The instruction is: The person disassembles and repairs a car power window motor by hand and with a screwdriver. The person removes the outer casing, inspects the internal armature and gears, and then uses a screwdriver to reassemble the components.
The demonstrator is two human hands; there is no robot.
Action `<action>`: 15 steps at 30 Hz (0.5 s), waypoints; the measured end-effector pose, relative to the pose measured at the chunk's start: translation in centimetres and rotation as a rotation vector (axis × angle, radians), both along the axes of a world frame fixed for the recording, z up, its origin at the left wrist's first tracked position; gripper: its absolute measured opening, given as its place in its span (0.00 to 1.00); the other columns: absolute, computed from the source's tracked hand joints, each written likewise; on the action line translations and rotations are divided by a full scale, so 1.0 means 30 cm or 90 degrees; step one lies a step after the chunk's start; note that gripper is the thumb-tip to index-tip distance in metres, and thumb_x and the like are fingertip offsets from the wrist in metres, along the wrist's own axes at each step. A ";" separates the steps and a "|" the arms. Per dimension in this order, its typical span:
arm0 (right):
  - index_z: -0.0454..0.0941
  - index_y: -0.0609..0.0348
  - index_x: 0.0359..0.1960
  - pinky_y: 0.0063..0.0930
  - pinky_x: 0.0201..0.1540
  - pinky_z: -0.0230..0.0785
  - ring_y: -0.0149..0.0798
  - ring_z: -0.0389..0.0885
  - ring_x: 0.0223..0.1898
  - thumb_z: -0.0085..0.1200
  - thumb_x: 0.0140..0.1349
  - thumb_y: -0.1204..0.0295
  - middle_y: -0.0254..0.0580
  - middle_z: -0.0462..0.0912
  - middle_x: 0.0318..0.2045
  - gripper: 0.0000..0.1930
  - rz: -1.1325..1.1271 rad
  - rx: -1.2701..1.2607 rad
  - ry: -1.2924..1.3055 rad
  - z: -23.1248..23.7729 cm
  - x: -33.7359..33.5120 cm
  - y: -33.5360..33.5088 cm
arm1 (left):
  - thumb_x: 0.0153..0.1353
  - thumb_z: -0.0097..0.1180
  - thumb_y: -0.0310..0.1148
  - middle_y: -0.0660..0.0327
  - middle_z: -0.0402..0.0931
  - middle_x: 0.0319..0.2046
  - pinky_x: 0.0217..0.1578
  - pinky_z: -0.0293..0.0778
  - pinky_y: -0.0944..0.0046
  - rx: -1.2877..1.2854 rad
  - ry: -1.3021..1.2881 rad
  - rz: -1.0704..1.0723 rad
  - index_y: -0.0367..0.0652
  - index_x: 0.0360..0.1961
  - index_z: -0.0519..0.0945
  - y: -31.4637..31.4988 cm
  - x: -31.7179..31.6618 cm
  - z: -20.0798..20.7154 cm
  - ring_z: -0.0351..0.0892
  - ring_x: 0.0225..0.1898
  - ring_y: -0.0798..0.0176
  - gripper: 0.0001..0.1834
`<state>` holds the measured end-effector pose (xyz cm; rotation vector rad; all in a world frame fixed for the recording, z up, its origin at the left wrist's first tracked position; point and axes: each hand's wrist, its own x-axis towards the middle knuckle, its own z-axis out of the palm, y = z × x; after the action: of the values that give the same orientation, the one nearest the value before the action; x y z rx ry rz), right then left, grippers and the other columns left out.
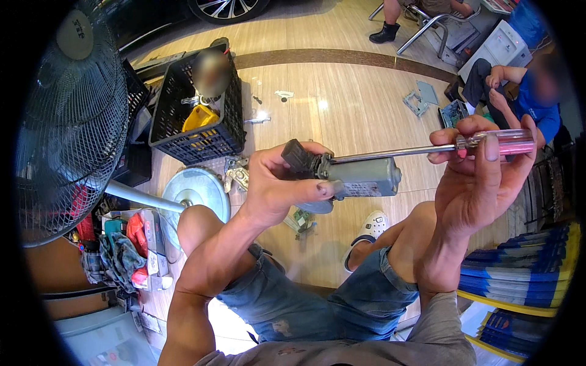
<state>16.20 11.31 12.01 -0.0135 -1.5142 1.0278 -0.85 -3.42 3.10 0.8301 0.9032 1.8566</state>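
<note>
Above my knees, my left hand (268,194) is closed around one end of a dark grey, box-shaped metal part (369,175), which has a rounded black piece (296,155) at its left end. I cannot make out what kind of part it is. My right hand (473,192) grips the clear, pinkish handle of a screwdriver (397,150) between thumb and fingers. Its long shaft runs leftward along the top of the grey part, and the tip meets the part beside my left fingers. The exact contact point is too small to tell.
A black crate (195,137) with a yellow piece inside stands front left, near a large fan (79,122) on a round base (204,189). Small parts lie on the floor. Another person (540,116) sits at far right. Stacked blue-and-yellow packages (519,268) stand at right.
</note>
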 end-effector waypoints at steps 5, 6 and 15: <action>0.57 0.55 0.60 0.26 0.23 0.83 0.44 0.85 0.29 0.50 0.67 0.71 0.60 0.77 0.44 0.22 -0.009 0.020 0.020 0.003 0.011 0.018 | 0.45 0.72 0.24 0.54 0.83 0.37 0.40 0.79 0.65 0.006 0.010 -0.001 0.30 0.46 0.78 -0.001 -0.006 0.005 0.82 0.36 0.67 0.25; 0.57 0.55 0.60 0.26 0.23 0.83 0.44 0.85 0.29 0.50 0.67 0.71 0.59 0.77 0.44 0.22 -0.016 0.023 0.024 0.003 0.009 0.017 | 0.45 0.72 0.24 0.54 0.83 0.37 0.40 0.79 0.65 0.001 0.001 -0.002 0.30 0.46 0.78 -0.003 -0.006 0.009 0.82 0.36 0.66 0.25; 0.57 0.55 0.60 0.26 0.22 0.83 0.43 0.85 0.29 0.49 0.67 0.73 0.59 0.78 0.43 0.22 0.047 0.025 0.025 -0.004 0.006 0.015 | 0.45 0.72 0.23 0.53 0.83 0.37 0.39 0.80 0.64 0.004 -0.011 -0.004 0.29 0.45 0.78 -0.003 -0.001 0.012 0.83 0.35 0.65 0.24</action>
<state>16.37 11.76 11.90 0.0908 -1.5075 1.0516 -0.88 -3.51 3.45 0.8177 0.8834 1.8598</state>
